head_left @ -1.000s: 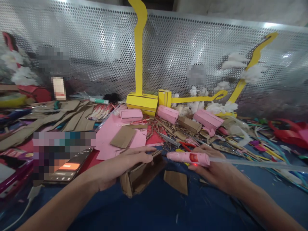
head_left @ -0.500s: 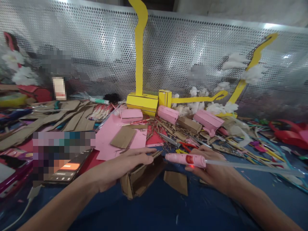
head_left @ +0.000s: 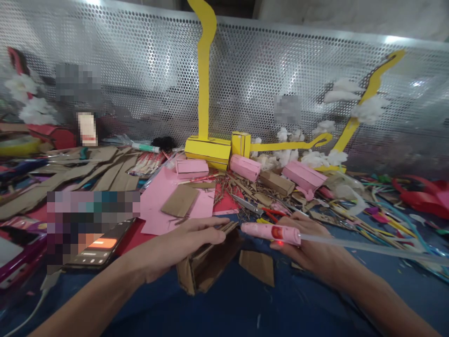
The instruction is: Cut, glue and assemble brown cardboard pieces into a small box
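My left hand (head_left: 189, 238) grips the upper edge of a small open cardboard box (head_left: 206, 267), whose hollow side faces right. In my right hand (head_left: 305, 238) is a pink glue gun (head_left: 268, 232) with a lit red light and a long clear glue stick (head_left: 336, 242) out of its back. The gun's tip points left, close to the box's upper right corner. Just right of the box, a loose cardboard piece (head_left: 257, 267) lies on the blue table cover (head_left: 238, 311). The fingers of my right hand are partly hidden behind the gun.
Behind my hands lie scissors (head_left: 245, 203), pink paper (head_left: 157, 196) and several pink-covered boxes (head_left: 303, 174). Yellow figures (head_left: 207, 152) stand by the perforated metal panel (head_left: 147, 70). A phone (head_left: 101, 245) and cardboard strips (head_left: 112, 173) are at the left; pipe cleaners (head_left: 382, 229) lie at the right.
The box and my left hand have shifted very slightly. My right hand and the glue gun are almost unmoved.
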`<state>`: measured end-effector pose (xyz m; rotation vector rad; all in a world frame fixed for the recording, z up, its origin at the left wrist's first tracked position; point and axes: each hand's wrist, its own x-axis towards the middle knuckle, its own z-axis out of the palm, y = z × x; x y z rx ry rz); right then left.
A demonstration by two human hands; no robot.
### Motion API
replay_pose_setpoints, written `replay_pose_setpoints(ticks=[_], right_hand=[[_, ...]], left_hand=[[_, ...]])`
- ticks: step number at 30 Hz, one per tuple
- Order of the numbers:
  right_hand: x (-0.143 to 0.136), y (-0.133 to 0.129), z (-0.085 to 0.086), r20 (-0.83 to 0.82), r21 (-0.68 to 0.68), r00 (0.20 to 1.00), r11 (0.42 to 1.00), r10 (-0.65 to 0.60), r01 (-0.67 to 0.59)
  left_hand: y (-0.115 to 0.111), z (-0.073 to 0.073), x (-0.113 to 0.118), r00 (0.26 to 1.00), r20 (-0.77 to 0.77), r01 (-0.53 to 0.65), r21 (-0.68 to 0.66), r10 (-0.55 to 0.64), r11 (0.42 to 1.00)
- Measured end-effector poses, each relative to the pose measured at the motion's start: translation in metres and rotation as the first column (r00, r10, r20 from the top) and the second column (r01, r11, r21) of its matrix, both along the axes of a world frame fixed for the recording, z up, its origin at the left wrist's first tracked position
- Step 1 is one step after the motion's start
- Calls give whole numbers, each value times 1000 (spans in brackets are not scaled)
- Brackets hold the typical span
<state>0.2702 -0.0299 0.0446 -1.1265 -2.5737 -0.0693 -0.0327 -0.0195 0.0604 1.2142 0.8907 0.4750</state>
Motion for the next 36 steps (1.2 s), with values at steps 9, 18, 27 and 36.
replay_pose_setpoints(ticks=[9, 18, 27, 36], right_hand=[[-1, -1, 5, 93, -59, 994, 997, -52, 57], [-4, -5, 18, 85, -81, 996, 996, -17, 24], [-6, -3, 23, 217, 22, 976, 1000, 14, -20], [-11, -5, 31, 202, 45, 979, 999, -20, 11]], left_hand=[[-2, 6, -1, 999, -37, 8, 3, -8, 1000], [0, 3, -4, 999, -37, -2, -26, 1, 1000], [0, 2, -5, 999, -39, -13, -75, 10, 997], [0, 3, -4, 1000, -16, 2, -55, -3, 998]])
